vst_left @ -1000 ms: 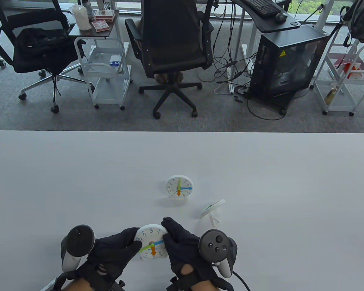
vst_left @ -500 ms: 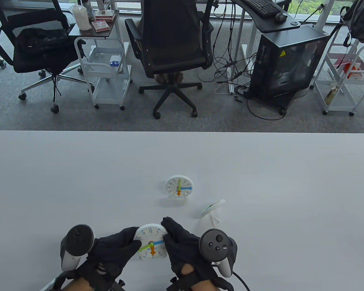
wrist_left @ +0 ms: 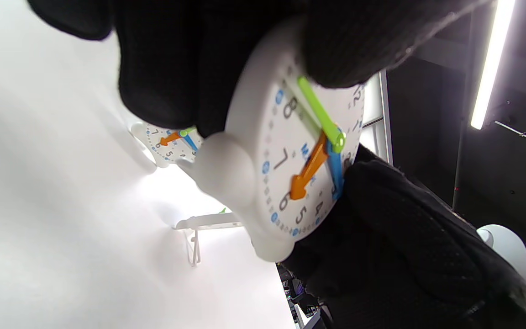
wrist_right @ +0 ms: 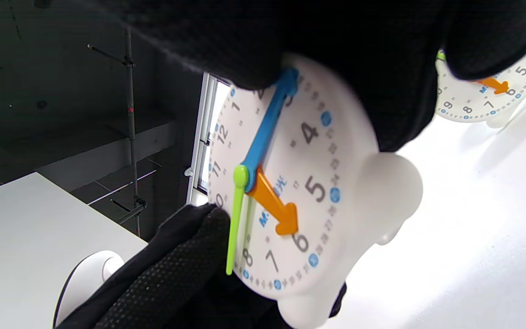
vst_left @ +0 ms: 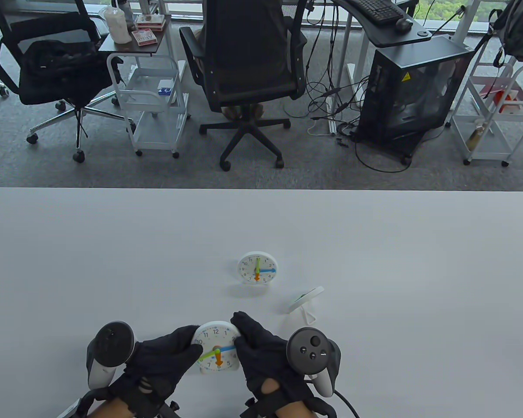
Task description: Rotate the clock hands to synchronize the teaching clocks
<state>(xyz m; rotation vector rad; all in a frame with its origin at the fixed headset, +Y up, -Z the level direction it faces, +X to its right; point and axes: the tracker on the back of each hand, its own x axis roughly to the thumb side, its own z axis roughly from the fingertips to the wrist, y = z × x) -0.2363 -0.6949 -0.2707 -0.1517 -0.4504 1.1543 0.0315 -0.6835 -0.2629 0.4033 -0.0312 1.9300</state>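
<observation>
Two gloved hands hold one small round white plastic teaching clock (vst_left: 217, 348) at the near edge of the pale grey table (vst_left: 375, 244), roughly at its centre line. The left hand (vst_left: 168, 359) grips the clock's left rim, its fingers (wrist_left: 349, 41) covering the outer end of the lime-green hand (vst_left: 205, 355), which points toward the 8. The right hand (vst_left: 261, 348) grips the right rim, with its fingers (wrist_right: 345, 41) over the tip of the blue hand (vst_left: 227, 348), which points toward the 2–3 region. The short orange arrow hand (vst_left: 219, 359) points at the 6. In the wrist views the clock is lifted off the tabletop, its two rounded feet hanging free.

A black-and-white tracker (vst_left: 109, 350) sits on the back of the left hand, and a dark tracker (vst_left: 311, 350) on the right.

Farther out and to the right, a second white clock (vst_left: 304, 301) lies tipped over with its wire stand showing; its face cannot be read. Beyond it, near the table centre, a third white teaching clock (vst_left: 257, 268) stands upright, green hand at 12, blue hand at 3, orange hand at 6.

Past the far edge stand a black office chair (vst_left: 244, 65), a white wheeled trolley (vst_left: 152, 100) and a black computer case (vst_left: 412, 91).
</observation>
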